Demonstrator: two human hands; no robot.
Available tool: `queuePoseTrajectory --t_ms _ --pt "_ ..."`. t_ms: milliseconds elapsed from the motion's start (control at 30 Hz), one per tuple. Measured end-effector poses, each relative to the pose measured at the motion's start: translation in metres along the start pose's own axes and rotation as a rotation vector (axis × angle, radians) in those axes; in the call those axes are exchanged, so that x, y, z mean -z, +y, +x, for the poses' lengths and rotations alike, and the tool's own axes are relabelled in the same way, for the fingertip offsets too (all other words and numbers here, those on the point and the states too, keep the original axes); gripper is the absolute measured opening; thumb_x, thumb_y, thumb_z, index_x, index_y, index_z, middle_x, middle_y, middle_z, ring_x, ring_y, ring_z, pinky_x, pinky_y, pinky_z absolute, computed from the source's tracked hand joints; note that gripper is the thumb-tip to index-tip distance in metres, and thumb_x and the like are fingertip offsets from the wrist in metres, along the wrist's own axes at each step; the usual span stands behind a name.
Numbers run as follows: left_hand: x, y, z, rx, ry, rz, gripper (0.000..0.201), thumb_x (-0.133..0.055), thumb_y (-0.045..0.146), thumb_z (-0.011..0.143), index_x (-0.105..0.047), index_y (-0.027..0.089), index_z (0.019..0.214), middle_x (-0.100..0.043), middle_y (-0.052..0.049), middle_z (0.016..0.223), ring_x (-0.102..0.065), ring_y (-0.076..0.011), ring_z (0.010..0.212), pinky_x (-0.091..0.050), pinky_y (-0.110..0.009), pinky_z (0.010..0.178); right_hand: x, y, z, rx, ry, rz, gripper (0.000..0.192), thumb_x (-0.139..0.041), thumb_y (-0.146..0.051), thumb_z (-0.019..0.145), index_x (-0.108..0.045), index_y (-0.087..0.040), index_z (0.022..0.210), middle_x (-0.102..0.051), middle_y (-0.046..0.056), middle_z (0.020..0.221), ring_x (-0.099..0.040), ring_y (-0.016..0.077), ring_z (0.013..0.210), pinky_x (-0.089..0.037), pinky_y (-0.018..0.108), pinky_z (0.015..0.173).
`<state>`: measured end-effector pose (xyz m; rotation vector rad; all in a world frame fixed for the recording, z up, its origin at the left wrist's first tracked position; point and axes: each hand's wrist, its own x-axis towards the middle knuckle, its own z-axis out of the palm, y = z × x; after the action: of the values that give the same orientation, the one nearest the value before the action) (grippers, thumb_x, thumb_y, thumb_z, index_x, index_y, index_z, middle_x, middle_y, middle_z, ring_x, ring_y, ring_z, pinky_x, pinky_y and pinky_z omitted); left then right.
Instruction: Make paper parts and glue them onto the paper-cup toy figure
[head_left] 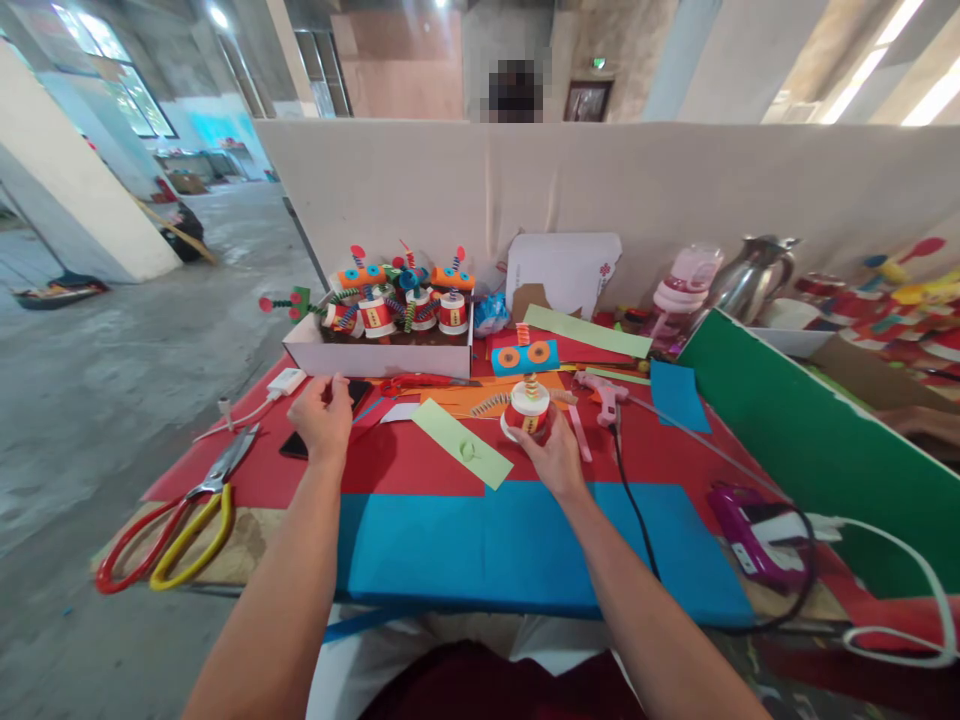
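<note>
My right hand [555, 455] grips a paper-cup robot figure [526, 395] with a red band, a spring neck and a blue head with orange eyes, standing on the red table sheet [420, 465]. My left hand [322, 415] hovers with fingers curled over a black phone [352, 395] near the white box [379, 355]; whether it pinches anything is unclear. A green paper strip [461, 443] lies between my hands. A blue sheet [525, 545] covers the near edge.
The white box holds several finished paper robots [397, 300]. Large red and yellow scissors [180, 515] lie at the left. A pink glue gun [604, 392] with black cord, purple device [750, 535], green board [795, 440], kettle [750, 275] and pink bottle [686, 285] stand right.
</note>
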<state>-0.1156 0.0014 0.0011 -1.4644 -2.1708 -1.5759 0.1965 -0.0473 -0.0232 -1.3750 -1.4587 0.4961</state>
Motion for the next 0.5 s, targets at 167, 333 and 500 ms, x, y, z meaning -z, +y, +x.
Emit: queuePoseTrajectory --t_ms 167,333,500 --pt "0.001 0.002 -0.001 -0.013 -0.004 0.010 0.029 -0.047 0.040 0.083 -0.060 0.020 0.067 -0.060 -0.002 0.056 -0.059 -0.0185 0.062 -0.044 -0.028 0.066 0.000 -0.002 0.000 -0.010 -0.002 0.004 0.058 -0.069 -0.051 0.072 -0.055 -0.013 0.114 -0.064 0.017 0.111 -0.061 0.0294 0.102 -0.049 0.044 0.088" --pt "0.003 0.003 -0.002 -0.019 -0.025 -0.004 0.029 -0.046 0.040 0.083 -0.062 0.020 0.071 -0.062 -0.002 0.058 -0.061 -0.0190 0.063 -0.045 -0.029 0.067 0.000 -0.002 0.001 -0.012 0.004 0.008 0.057 -0.070 -0.049 0.071 -0.056 -0.014 0.114 -0.064 0.017 0.113 -0.060 0.0297 0.104 -0.049 0.044 0.089" --pt "-0.006 -0.007 -0.001 -0.004 -0.055 -0.028 0.026 -0.048 0.039 0.082 -0.063 0.019 0.074 -0.060 -0.001 0.055 -0.059 -0.0179 0.058 -0.045 -0.028 0.059 -0.001 -0.005 -0.002 -0.039 0.012 0.035 0.054 -0.071 -0.045 0.071 -0.055 -0.015 0.114 -0.064 0.015 0.109 -0.062 0.0275 0.101 -0.050 0.042 0.089"
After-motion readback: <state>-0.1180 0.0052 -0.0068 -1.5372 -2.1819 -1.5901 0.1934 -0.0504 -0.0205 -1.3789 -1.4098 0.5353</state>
